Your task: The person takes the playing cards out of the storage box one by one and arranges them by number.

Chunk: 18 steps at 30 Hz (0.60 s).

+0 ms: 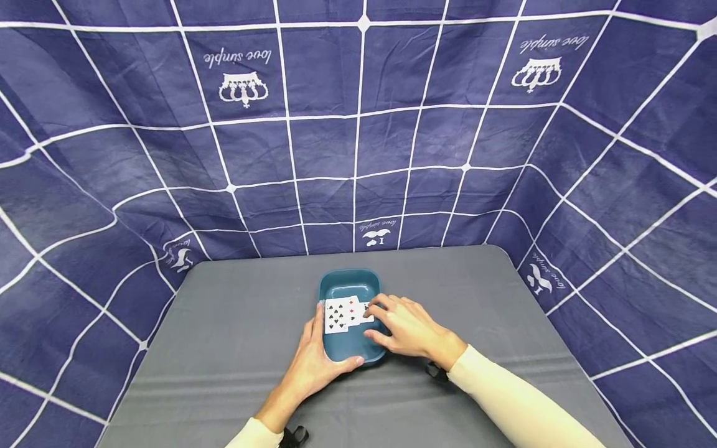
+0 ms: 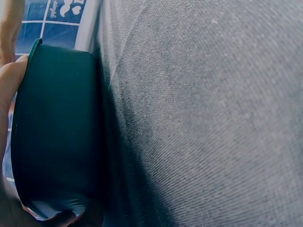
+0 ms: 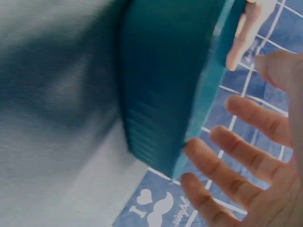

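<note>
A grey table (image 1: 224,348) stands in front of a dark blue checked cloth (image 1: 358,124). Near the table's middle sits a teal tray (image 1: 348,283), with playing cards (image 1: 343,314) lying face up inside it, slightly fanned.

The left hand (image 1: 316,361) comes in from 7 o'clock and grasps the tray at its left and near edge, fingers along the left wall and thumb curled round the near rim. The left wrist view shows the tray's dark outer wall (image 2: 57,127) against the table, with the hand at the frame's left edge.

The right hand (image 1: 406,326) comes in from 4 o'clock and lies over the tray's right side, fingers loosely bent, fingertips touching the cards at their right edge. The right wrist view, blurred, shows the tray (image 3: 165,85) and the fingers (image 3: 246,158) spread and relaxed beside its rim; they grip nothing there.
</note>
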### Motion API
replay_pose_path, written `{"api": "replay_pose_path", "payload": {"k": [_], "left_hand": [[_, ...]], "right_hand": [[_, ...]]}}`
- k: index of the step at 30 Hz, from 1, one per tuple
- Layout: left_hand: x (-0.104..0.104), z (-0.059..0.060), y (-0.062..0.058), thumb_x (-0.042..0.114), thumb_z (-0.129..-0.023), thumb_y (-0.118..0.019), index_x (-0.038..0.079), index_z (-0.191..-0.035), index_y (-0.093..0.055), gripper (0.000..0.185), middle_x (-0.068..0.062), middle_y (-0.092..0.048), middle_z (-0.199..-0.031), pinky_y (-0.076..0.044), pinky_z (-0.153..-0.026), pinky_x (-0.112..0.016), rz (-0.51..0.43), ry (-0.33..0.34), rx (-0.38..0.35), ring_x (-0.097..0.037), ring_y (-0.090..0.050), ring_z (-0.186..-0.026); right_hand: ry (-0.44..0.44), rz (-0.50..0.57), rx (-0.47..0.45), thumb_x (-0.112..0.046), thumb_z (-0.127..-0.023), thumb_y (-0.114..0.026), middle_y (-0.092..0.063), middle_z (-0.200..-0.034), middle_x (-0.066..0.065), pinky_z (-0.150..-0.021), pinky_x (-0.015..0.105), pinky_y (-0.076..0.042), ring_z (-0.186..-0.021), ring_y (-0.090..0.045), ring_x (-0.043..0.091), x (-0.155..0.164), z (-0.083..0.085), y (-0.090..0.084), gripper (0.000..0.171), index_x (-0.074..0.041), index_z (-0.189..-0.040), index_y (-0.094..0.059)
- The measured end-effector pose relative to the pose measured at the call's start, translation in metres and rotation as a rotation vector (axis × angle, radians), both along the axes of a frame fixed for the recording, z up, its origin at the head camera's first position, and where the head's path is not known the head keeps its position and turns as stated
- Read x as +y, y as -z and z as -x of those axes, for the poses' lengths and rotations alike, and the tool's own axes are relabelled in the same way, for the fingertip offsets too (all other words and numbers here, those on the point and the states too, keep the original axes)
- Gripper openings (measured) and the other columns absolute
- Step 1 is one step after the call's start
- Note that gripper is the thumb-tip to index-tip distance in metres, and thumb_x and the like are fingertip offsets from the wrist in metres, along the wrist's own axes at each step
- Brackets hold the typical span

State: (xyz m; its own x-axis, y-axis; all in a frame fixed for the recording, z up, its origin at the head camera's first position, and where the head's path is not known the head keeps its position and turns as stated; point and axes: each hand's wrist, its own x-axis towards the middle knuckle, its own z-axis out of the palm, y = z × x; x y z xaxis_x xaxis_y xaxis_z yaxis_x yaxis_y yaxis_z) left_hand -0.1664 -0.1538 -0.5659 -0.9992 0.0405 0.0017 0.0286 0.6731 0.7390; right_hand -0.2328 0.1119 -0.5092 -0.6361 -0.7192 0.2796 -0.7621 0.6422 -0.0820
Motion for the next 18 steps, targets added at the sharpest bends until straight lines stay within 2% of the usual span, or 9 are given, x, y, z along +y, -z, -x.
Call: {"api": "replay_pose_path", "payload": {"k": [5, 11, 18], "left_hand": [[0.000, -0.004, 0.000, 0.072, -0.074, -0.104, 0.012, -0.189, -0.011, 0.160, -0.027, -0.041, -0.182, -0.050, -0.128, -0.067, -0.009, -0.006, 0.006, -0.046, -0.049, -0.164], [-0.002, -0.005, 0.003, 0.073, -0.072, -0.105, 0.014, -0.189, -0.010, 0.162, -0.024, -0.042, -0.182, -0.050, -0.129, -0.065, -0.009, -0.018, -0.010, -0.045, -0.049, -0.165], [-0.001, -0.005, 0.003, 0.075, -0.071, -0.104, 0.017, -0.190, -0.009, 0.162, -0.024, -0.042, -0.182, -0.051, -0.128, -0.065, -0.007, -0.016, -0.002, -0.044, -0.049, -0.165]], "right_hand": [[0.022, -0.028, -0.031, -0.051, -0.110, -0.079, -0.074, -0.138, 0.000, -0.090, 0.047, -0.068, -0.108, -0.079, 0.024, -0.014, 0.005, -0.013, 0.040, -0.024, -0.140, -0.080], [0.033, -0.023, -0.111, -0.049, -0.110, -0.080, -0.073, -0.142, 0.001, -0.088, 0.049, -0.068, -0.102, -0.080, 0.029, -0.035, 0.015, -0.025, 0.042, -0.025, -0.145, -0.078], [0.046, -0.039, -0.168, -0.050, -0.109, -0.081, -0.074, -0.144, 0.001, -0.087, 0.051, -0.069, -0.110, -0.081, 0.028, -0.053, 0.030, -0.028, 0.048, -0.025, -0.149, -0.076]]}}
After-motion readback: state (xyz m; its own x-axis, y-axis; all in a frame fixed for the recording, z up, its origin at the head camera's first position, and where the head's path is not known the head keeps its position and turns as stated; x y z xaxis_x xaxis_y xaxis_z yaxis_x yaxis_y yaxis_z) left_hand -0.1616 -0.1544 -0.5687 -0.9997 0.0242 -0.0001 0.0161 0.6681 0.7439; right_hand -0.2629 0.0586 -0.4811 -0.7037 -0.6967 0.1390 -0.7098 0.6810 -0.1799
